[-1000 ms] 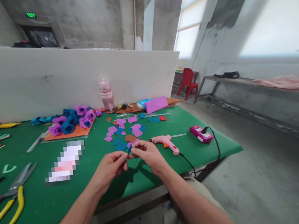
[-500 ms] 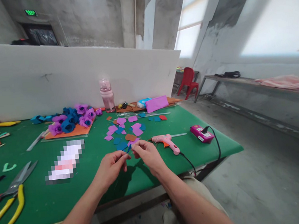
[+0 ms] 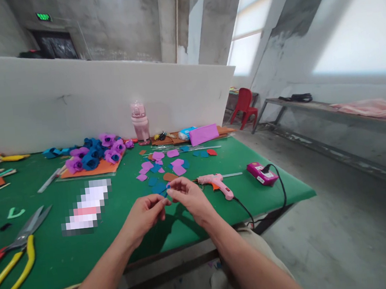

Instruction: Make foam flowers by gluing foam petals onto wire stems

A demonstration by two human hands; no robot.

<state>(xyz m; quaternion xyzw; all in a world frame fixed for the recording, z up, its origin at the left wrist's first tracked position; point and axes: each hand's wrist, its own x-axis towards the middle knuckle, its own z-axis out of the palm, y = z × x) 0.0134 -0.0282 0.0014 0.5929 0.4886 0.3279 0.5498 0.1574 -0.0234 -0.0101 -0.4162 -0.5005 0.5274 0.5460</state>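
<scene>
Between my two hands is a small blue paper piece (image 3: pixel 166 191), narrow and partly covered by the fingers. My left hand (image 3: pixel 149 212) is closed in a pinch at its lower end. At its upper tip, the thumb and fingers of my right hand (image 3: pixel 189 197) pinch it too. Just beyond the hands lie cut paper petals in purple (image 3: pixel 178 170), blue (image 3: pixel 153 182) and brown (image 3: pixel 170 176). A pink glue gun (image 3: pixel 217 182) rests on its side to the right of my right hand, with a clear glue stick in its back.
Large scissors (image 3: pixel 25 235) lie at the left, near a blurred pale rectangle (image 3: pixel 87 208). Purple and blue paper flowers (image 3: pixel 91 159) are heaped on orange sheets. A pink bottle (image 3: pixel 140 122) stands by the white board (image 3: pixel 98 99). The glue gun's cord hangs near a magenta power strip (image 3: pixel 262 174).
The right fingers have shifted slightly up and left along the blue piece. The left hand keeps its pinch. The whole view has moved slightly.
</scene>
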